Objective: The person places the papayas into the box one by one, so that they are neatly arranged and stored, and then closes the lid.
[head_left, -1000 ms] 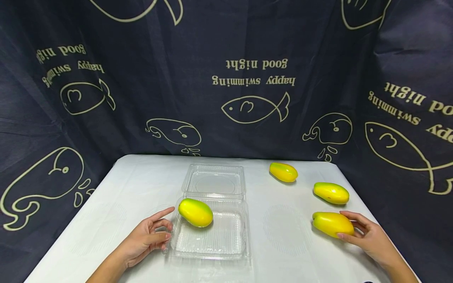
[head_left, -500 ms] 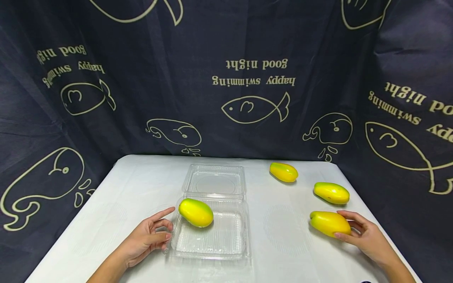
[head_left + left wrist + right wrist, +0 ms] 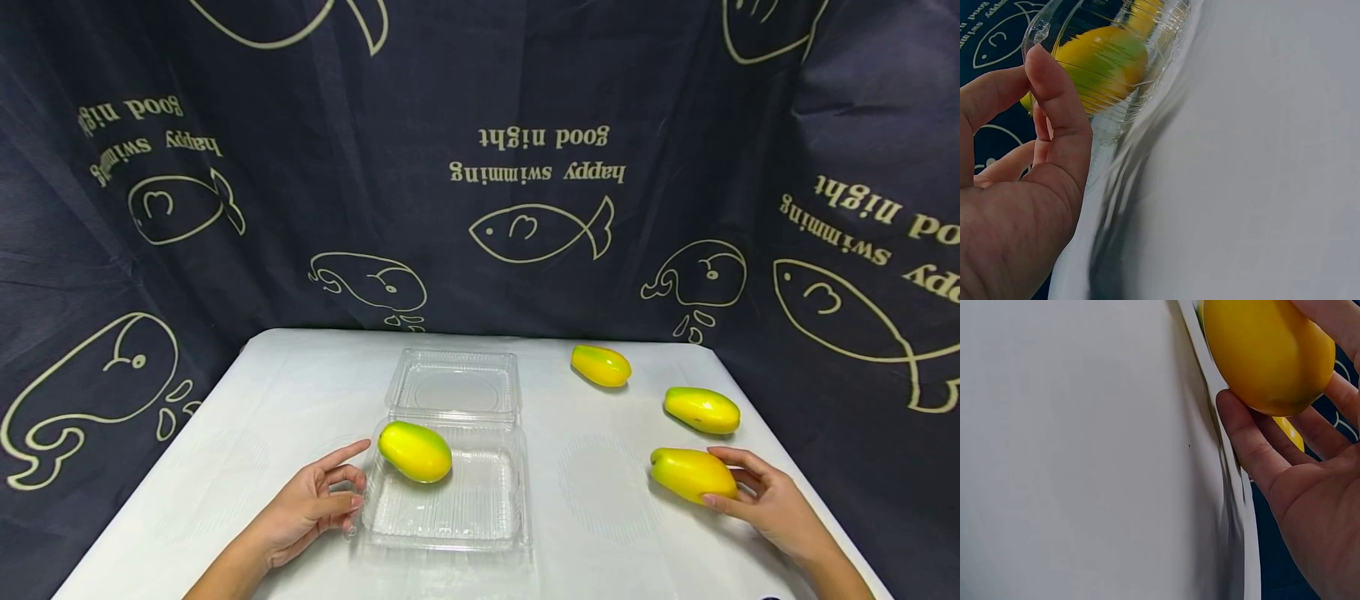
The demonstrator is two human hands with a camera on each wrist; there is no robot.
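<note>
My right hand (image 3: 768, 504) grips the broad end of a yellow papaya (image 3: 692, 475), green at its narrow tip, at the table's right side. In the right wrist view, the thumb and fingers (image 3: 1254, 447) lie around its rounded end. My left hand (image 3: 307, 510) pinches the left rim of a clear plastic clamshell box (image 3: 480, 546), its index finger stretched out. Inside the box's base, toward the back left, lies another papaya (image 3: 415, 452). Through the ribbed wall, the left wrist view shows that papaya (image 3: 1107, 62).
The box's lid (image 3: 454, 385) lies folded back behind its base. Two more papayas, one at the back (image 3: 601, 366) and one at the right (image 3: 702, 410), rest on the white table (image 3: 600, 533). A dark printed curtain (image 3: 420, 167) surrounds the table's back and sides.
My right hand has shifted slightly left, carrying the papaya with it. The left hand, the box and the other papayas have stayed put.
</note>
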